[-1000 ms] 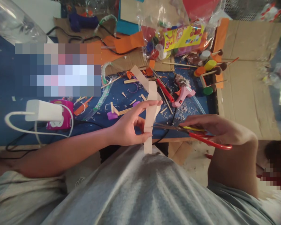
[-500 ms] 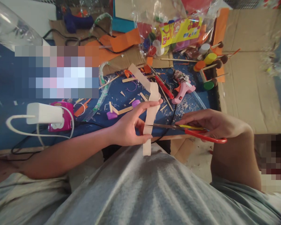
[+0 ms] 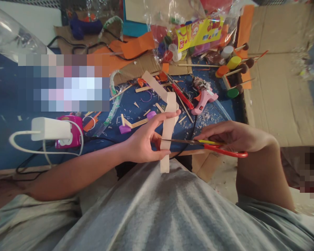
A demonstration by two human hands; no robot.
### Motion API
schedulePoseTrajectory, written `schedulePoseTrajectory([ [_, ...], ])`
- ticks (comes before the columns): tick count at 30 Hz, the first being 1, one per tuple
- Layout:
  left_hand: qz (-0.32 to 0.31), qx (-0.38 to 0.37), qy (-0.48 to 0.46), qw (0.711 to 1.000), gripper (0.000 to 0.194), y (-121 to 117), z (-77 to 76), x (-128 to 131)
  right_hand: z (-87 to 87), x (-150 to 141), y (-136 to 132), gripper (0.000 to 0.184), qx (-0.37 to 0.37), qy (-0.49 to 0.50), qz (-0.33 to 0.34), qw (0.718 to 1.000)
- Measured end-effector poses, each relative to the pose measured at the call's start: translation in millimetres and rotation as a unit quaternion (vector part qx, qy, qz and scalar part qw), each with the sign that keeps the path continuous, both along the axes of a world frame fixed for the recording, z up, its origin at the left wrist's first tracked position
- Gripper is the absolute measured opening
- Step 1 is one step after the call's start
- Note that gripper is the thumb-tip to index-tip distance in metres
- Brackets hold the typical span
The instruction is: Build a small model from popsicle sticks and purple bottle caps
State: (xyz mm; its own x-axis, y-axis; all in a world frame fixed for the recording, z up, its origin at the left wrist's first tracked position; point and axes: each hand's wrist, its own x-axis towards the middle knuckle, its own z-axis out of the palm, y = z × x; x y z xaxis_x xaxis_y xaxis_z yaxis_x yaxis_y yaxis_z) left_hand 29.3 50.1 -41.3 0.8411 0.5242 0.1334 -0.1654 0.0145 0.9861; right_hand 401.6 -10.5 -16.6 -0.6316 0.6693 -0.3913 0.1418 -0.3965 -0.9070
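Desk (image 3: 5,94): blue, scrap-littered, beyond both hands. Right hand (image 3: 240,136) grips red-and-yellow-handled scissors (image 3: 214,149), metal blades (image 3: 181,141) pointing at the left hand (image 3: 143,143), which pinches a pale, flat, folded strip (image 3: 168,127) between thumb and fingers, long axis running toward the wearer. Blades now cross the strip's width; 1.0 s ago, tips reached only its right edge.
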Motion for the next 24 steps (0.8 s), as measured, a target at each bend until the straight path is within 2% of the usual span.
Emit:
schedulePoseTrajectory([
  [6, 0.013, 0.004, 0.003, 1.0, 0.109, 0, -1.1, 0, 6.9, -4, -1, 0.046, -0.015, -0.017, -0.01, 1.0],
  [11, 0.026, 0.008, -0.001, 1.0, 0.109, 1, -2.2, 0, 9.9, 0, -1, 0.049, 0.023, -0.064, -0.003, 0.998],
  [15, 0.041, 0.018, -0.014, 0.999, 0.107, 3, -2.9, 0, 20.2, 12, -4, 0.05, 0.039, -0.095, -0.041, 0.994],
  [17, 0.047, 0.022, -0.018, 0.998, 0.107, 3, -3.1, 0, 25.6, 17, -6, 0.052, 0.014, -0.103, -0.064, 0.992],
  [20, 0.06, 0.03, -0.025, 0.997, 0.105, 3, -3.2, 0, 25.1, 10, -9, 0.071, -0.011, -0.093, -0.111, 0.989],
  [22, 0.075, 0.036, -0.029, 0.996, 0.104, 2, -3.1, 0, 17.9, -8, -12, 0.074, 0.012, -0.044, -0.175, 0.983],
  [24, 0.088, 0.044, -0.03, 0.995, 0.104, 2, -3.2, 0, 8.3, -35, -16, 0.07, 0.024, 0.061, -0.263, 0.963],
])
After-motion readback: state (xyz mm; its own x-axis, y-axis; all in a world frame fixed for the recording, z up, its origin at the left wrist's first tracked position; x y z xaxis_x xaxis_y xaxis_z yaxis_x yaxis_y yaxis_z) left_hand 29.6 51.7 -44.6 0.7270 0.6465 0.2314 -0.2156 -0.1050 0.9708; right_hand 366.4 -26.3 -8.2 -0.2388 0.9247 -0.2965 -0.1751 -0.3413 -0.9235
